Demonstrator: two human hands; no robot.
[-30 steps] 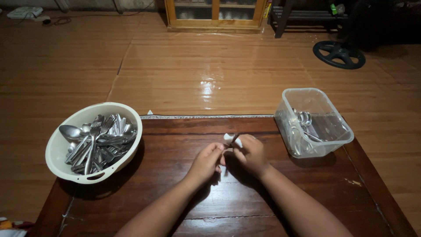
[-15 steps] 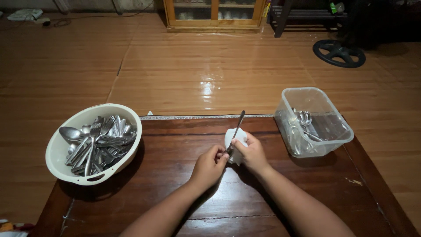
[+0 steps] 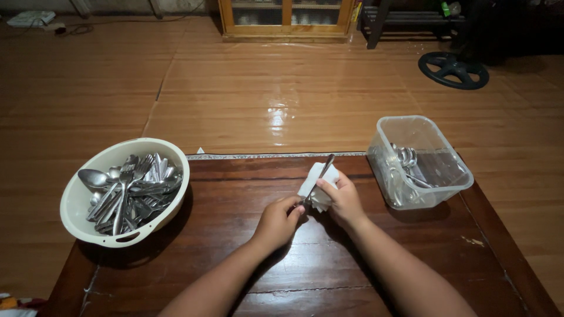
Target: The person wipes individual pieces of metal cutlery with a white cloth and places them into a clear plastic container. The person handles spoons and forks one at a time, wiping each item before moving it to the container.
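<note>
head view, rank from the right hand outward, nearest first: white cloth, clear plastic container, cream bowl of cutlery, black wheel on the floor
1. White cloth: held in the right hand, wrapped on a metal utensil.
2. Clear plastic container: just to its right, on the wooden table.
3. Cream bowl of cutlery: across the table, at the left end.
4. Black wheel: on the floor, far back right.

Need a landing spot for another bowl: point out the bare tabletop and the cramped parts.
Bare wood lies between the cream bowl and the left hand, along the near edge of the table, and near the right corner below the clear tub. It is crowded mid-table, where both hands hold a utensil in white cloth.
</note>
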